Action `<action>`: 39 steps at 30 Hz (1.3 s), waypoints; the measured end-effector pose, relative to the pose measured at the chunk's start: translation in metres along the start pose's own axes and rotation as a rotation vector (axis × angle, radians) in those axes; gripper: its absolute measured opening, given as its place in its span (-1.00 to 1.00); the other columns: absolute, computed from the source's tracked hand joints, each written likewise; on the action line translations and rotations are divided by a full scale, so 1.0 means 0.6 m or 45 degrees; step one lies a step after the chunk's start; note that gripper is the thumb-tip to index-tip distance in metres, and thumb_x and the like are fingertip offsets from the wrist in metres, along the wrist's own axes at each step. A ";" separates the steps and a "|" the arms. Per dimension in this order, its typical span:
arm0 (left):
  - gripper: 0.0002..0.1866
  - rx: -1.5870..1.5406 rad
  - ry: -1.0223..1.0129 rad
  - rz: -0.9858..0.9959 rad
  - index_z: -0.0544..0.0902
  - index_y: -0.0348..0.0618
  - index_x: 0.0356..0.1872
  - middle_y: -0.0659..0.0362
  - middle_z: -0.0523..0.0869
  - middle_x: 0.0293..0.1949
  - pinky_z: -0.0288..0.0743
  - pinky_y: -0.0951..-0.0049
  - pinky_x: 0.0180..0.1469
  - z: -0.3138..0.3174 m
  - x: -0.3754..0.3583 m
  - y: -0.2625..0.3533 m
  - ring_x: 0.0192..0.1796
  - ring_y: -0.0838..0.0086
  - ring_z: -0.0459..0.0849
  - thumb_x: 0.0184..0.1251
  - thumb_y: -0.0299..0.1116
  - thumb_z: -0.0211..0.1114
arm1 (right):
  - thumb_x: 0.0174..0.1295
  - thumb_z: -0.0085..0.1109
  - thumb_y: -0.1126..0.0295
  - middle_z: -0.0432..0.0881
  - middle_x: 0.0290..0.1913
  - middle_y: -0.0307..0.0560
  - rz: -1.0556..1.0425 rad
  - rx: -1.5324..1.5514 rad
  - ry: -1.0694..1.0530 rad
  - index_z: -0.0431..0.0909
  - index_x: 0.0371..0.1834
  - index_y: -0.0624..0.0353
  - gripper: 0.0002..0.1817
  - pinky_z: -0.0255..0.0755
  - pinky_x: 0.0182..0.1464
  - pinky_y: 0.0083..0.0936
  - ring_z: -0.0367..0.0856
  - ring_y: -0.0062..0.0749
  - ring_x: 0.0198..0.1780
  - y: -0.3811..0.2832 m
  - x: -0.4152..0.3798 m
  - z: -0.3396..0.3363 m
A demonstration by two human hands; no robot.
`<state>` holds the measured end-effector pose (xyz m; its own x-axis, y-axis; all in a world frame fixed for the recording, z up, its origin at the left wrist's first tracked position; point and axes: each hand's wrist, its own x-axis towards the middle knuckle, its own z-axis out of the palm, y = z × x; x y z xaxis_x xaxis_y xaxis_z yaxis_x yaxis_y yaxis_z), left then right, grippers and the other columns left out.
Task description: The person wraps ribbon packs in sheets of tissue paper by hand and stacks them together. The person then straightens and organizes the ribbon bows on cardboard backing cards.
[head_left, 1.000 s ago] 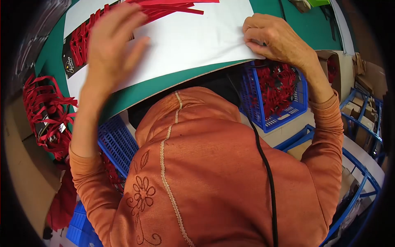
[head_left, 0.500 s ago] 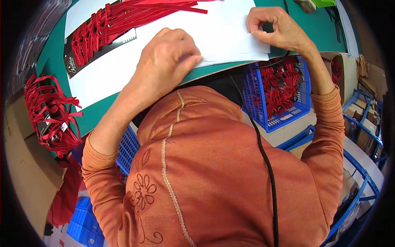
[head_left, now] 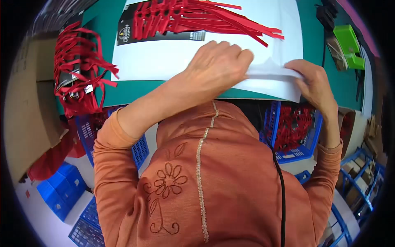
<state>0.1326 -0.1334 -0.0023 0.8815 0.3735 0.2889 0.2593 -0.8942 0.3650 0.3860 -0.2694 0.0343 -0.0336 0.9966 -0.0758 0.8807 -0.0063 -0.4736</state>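
A thin white sheet (head_left: 273, 69) is stretched between my hands near the table's front edge, its near part raised in a fold. My left hand (head_left: 222, 61) is curled closed at the left end of that fold. On the sheet's right edge, my right hand (head_left: 310, 82) closes its thumb and fingers. Behind my hands lies a black printed card (head_left: 164, 37) wrapped with red ribbon bows (head_left: 158, 18), their long tails trailing right across white paper (head_left: 140, 61).
Another bundle of red ribbons on cards (head_left: 80, 70) hangs over the table's left edge. Blue crates (head_left: 298, 154) of red ribbons stand below. Bright green objects (head_left: 349, 41) lie at the right on the green tabletop (head_left: 314, 45). A black cord (head_left: 279, 181) runs down my front.
The near part of the white sheet has risen into a fold between my hands. My right hand has lowered at the sheet's edge. The whole view has shifted.
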 end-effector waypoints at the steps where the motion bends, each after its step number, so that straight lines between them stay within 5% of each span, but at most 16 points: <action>1: -0.90 0.136 0.022 0.068 0.51 -0.18 -0.35 0.15 0.61 -0.36 0.46 0.38 -0.31 -0.004 -0.014 -0.008 -0.36 0.28 0.59 0.12 -0.45 0.21 | 0.01 0.28 0.43 0.66 -0.16 -0.05 0.071 0.112 -0.040 0.63 -0.16 0.31 -0.70 0.42 -0.07 -0.55 0.56 -0.33 -0.22 0.010 0.000 -0.005; 4: -0.79 0.412 0.065 -0.017 0.55 -0.16 -0.31 0.15 0.63 -0.22 0.49 0.38 -0.15 -0.038 -0.080 -0.049 -0.22 0.29 0.61 -0.07 -0.50 0.26 | 0.03 0.26 0.47 0.66 -0.20 -0.07 0.137 0.332 -0.032 0.63 -0.18 0.33 -0.73 0.41 -0.12 -0.59 0.54 -0.39 -0.26 0.031 0.000 -0.006; 5: -0.87 0.428 0.184 0.004 0.49 -0.17 -0.41 0.12 0.59 -0.34 0.47 0.36 -0.25 -0.053 -0.099 -0.070 -0.35 0.27 0.57 -0.03 -0.49 0.23 | 0.04 0.25 0.49 0.67 -0.22 -0.09 0.143 0.442 0.015 0.64 -0.20 0.34 -0.75 0.41 -0.16 -0.63 0.52 -0.43 -0.29 0.038 -0.002 -0.001; 10: -0.68 0.405 0.169 -0.303 0.61 -0.21 -0.23 0.14 0.66 -0.17 0.49 0.39 -0.18 -0.130 -0.181 -0.153 -0.23 0.25 0.63 -0.14 -0.60 0.21 | 0.11 0.22 0.51 0.67 -0.28 -0.16 0.202 0.658 0.156 0.64 -0.22 0.37 -0.81 0.39 -0.23 -0.72 0.49 -0.55 -0.33 0.061 -0.008 0.001; 13: -0.76 0.235 0.347 -0.339 0.62 -0.25 -0.24 0.16 0.66 -0.35 0.48 0.44 -0.28 -0.143 -0.186 -0.185 -0.37 0.33 0.60 -0.02 -0.58 0.22 | 0.15 0.22 0.48 0.66 -0.29 -0.18 0.252 0.653 0.196 0.64 -0.22 0.38 -0.81 0.38 -0.23 -0.73 0.48 -0.58 -0.31 0.071 0.000 0.000; 17: -0.87 -0.386 0.457 -0.945 0.63 -0.28 -0.28 0.20 0.60 -0.52 0.42 0.49 -0.39 -0.154 -0.170 -0.203 -0.52 0.43 0.50 0.19 -0.47 0.20 | 0.21 0.20 0.42 0.64 -0.34 -0.23 0.377 0.711 0.399 0.64 -0.22 0.38 -0.79 0.36 -0.24 -0.74 0.45 -0.64 -0.34 0.084 0.024 0.002; 23: -0.81 -0.318 0.637 -0.931 0.62 -0.27 -0.27 0.21 0.53 -0.59 0.36 0.51 -0.45 -0.127 -0.143 -0.226 -0.58 0.49 0.40 0.32 -0.34 0.16 | 0.25 0.19 0.34 0.58 -0.46 -0.29 0.532 0.688 0.606 0.63 -0.23 0.40 -0.74 0.31 -0.35 -0.78 0.37 -0.70 -0.45 0.055 0.058 0.015; 32: -0.77 0.371 0.592 -0.711 0.57 -0.21 -0.26 0.11 0.59 -0.48 0.42 0.29 -0.45 -0.096 -0.109 -0.269 -0.54 0.26 0.51 0.31 -0.22 0.19 | 0.22 0.21 0.29 0.46 -0.60 -0.34 0.668 0.566 0.385 0.59 -0.40 0.38 -0.71 0.15 -0.59 -0.80 0.23 -0.73 -0.61 0.077 0.069 0.011; 39: -0.81 0.664 0.390 -0.834 0.54 -0.18 -0.21 0.09 0.61 -0.35 0.47 0.23 -0.39 -0.091 -0.089 -0.259 -0.44 0.20 0.57 0.30 -0.28 0.18 | 0.21 0.20 0.30 0.41 -0.63 -0.34 0.672 0.557 0.463 0.58 -0.43 0.36 -0.73 0.11 -0.63 -0.76 0.20 -0.73 -0.64 0.076 0.069 0.022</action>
<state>0.0237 -0.0011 -0.0263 0.3685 0.8319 0.4149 0.8866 -0.4487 0.1122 0.4184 -0.2295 -0.0020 0.5625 0.8165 -0.1304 0.4680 -0.4444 -0.7638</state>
